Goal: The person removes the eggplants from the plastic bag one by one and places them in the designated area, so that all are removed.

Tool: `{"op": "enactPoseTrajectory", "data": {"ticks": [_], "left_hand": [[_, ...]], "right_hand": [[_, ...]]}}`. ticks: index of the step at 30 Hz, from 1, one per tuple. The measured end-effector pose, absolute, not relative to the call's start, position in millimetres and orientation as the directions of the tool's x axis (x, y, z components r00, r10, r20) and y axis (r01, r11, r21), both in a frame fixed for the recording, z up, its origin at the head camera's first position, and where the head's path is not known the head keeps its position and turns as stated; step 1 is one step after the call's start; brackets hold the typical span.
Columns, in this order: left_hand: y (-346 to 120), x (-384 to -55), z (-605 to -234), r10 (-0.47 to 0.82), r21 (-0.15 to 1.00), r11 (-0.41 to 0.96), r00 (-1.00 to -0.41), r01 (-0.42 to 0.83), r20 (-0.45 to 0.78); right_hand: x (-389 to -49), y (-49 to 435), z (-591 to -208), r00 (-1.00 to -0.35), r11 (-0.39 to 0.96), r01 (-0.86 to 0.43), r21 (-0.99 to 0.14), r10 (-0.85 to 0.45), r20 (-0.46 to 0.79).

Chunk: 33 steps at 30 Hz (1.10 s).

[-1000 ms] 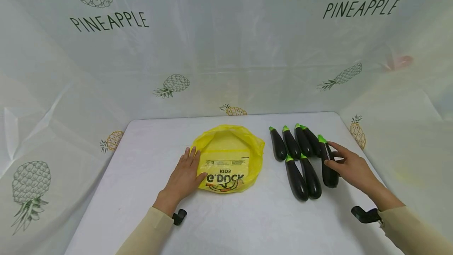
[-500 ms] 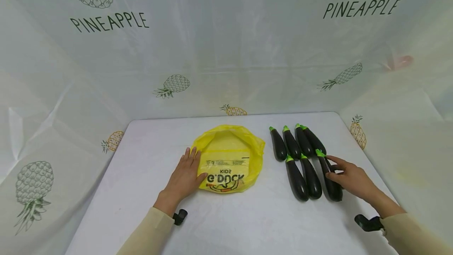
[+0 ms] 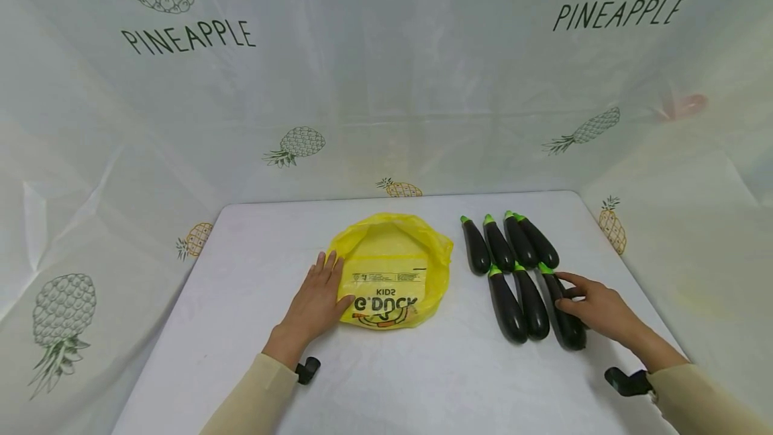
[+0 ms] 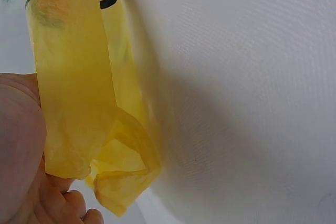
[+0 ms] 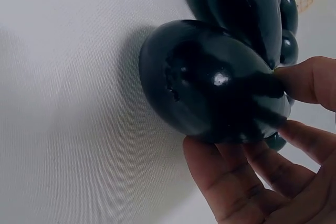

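Observation:
A yellow plastic bag [image 3: 386, 274] with printed lettering lies flat near the table's middle, its mouth toward the far side. My left hand [image 3: 312, 302] rests along the bag's left edge, fingers extended and thumb over the plastic; in the left wrist view the yellow plastic [image 4: 76, 87] hides part of that hand. On the right, my right hand [image 3: 604, 309] holds a dark eggplant [image 3: 565, 317] with a green stem, the rightmost of the near row. The right wrist view shows this eggplant [image 5: 205, 82] between thumb and fingers, its rounded end toward the camera.
Two more eggplants [image 3: 507, 307] lie left of the held one. Several others form a far row [image 3: 498, 245] behind them, the two rows touching or nearly so. A white cloth covers the table [image 3: 423, 381]; pineapple-printed sheeting [image 3: 386, 86] hangs around its back and sides.
My right hand has brought the held eggplant toward me and laid it beside the two near-row eggplants, its stem end now against the far row. The left hand and bag stay put.

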<state>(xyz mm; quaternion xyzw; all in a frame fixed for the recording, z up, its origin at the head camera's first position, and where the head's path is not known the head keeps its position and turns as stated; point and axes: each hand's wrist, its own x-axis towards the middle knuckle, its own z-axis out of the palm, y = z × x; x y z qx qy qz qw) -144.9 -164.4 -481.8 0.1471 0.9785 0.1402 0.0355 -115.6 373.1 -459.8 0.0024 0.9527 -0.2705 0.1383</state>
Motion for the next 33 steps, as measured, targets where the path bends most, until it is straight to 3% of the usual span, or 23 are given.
{"op": "enactPoseTrajectory", "data": {"ticks": [12, 33], "left_hand": [[-164, -144, -481, 0.303, 0.289, 0.915, -0.952, 0.282, -0.032], [-164, -144, -481, 0.303, 0.294, 0.914, -0.952, 0.28, -0.033]], "right_hand": [[-127, 368, -463, -0.945, 0.865, 0.142, -0.48, -0.025, -0.325], [-135, 370, -468, -0.961, 0.831, 0.133, -0.541, -0.025, -0.274]]}}
